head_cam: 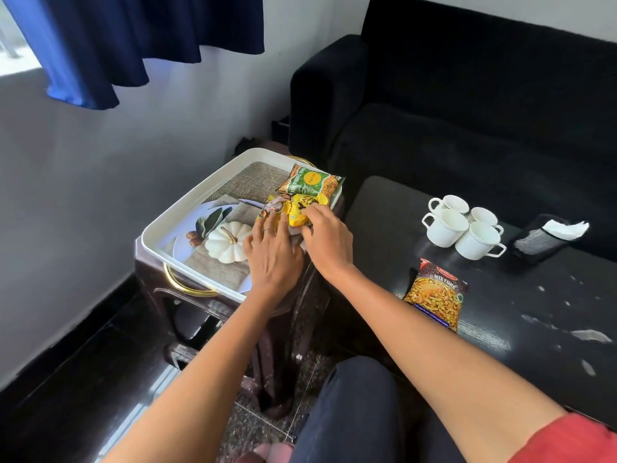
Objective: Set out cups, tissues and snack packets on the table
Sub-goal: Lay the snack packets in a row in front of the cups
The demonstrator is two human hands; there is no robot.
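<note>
A yellow snack packet [293, 210] lies in the white tray [187, 202] on a dark stool. My left hand [272, 252] lies on the packet's near left part with fingers stretched over it. My right hand [325, 238] pinches the packet's near right edge. A green snack packet [309, 183] sits just behind it at the tray's far corner. On the black table [500, 312] stand several white cups [462, 225] in a cluster, a dark tissue holder [541, 240] with white tissue, and a brown mixture packet [435, 294].
A black sofa [467, 111] runs behind the table. The tray has gold handles [182, 284] and a pumpkin picture on its base. A blue curtain [117, 45] hangs at the upper left. My knee [360, 402] is at the bottom between stool and table.
</note>
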